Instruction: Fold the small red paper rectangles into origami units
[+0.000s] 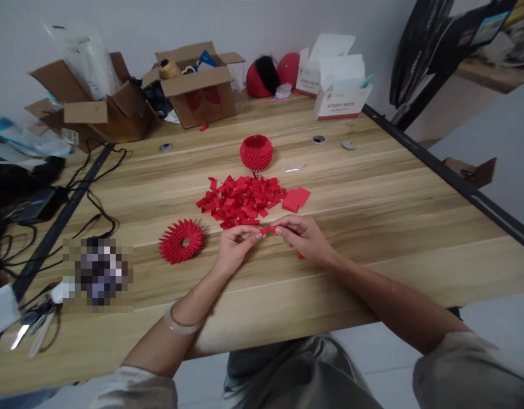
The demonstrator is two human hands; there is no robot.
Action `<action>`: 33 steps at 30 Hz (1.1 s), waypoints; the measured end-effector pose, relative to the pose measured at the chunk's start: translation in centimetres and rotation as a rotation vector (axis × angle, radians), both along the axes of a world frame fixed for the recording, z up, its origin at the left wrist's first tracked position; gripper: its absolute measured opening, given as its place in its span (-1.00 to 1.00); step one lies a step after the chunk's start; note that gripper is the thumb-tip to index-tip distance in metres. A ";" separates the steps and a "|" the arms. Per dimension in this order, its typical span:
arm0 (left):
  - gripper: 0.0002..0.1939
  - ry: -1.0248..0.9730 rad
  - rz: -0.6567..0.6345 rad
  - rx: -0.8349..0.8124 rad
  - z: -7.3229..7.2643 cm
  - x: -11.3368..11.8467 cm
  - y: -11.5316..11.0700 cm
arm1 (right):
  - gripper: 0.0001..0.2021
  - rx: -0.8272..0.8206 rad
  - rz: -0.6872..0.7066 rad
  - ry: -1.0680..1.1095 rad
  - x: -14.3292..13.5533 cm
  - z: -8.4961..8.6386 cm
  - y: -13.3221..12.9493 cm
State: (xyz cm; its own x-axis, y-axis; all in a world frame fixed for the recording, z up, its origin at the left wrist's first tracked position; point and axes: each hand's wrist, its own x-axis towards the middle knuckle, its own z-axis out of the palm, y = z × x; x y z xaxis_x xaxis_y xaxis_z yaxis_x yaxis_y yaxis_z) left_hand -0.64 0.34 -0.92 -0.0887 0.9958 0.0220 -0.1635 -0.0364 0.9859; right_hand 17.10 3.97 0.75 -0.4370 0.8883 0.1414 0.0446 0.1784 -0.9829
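Note:
My left hand (236,245) pinches a small folded red paper piece (264,230) at the middle of the table. Right beside it, my right hand (305,237) has its fingertips closed on another bit of red paper (273,228). Just beyond both hands lies a loose pile of folded red pieces (240,197), with flat red paper sheets (294,199) at its right. A spiky red paper ring (180,241) lies left of my left hand. Behind the pile stands a round red paper bowl (256,152). Another red piece shows partly under my right hand.
Two open cardboard boxes (197,96) and white sticky note boxes (342,102) line the back of the wooden table (372,227). Black cables (89,199) and scissors (40,318) lie at the left. A clear plastic piece (292,167) is near the bowl.

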 end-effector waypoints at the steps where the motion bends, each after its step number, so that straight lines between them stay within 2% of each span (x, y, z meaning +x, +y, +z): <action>1: -0.89 0.037 0.013 0.016 0.1 0.0 0.0 | -0.82 -0.075 0.021 0.027 0.0 0.0 0.1; 6: -0.91 0.175 0.033 0.071 0.4 0.1 -0.1 | -0.80 -0.272 0.074 0.073 0.1 -0.3 0.3; 13: -0.91 0.240 0.031 0.100 0.5 0.1 -0.2 | -0.80 -0.274 0.079 0.062 0.2 -0.5 0.3; 17: -0.88 0.242 0.022 0.056 0.6 0.1 -0.3 | -0.82 -0.144 0.057 0.022 0.0 -0.6 0.5; 22: -0.84 0.248 0.049 0.012 0.5 0.1 -0.3 | -0.86 0.154 -0.006 -0.084 0.0 -1.1 0.4; 27: -0.86 0.222 0.033 0.007 0.6 0.2 -0.4 | -0.87 0.414 -0.044 -0.187 0.2 -0.8 -0.1; 33: -0.91 0.249 -0.019 0.084 0.8 0.1 -0.4 | -0.91 0.506 -0.024 -0.246 0.3 -0.4 -0.4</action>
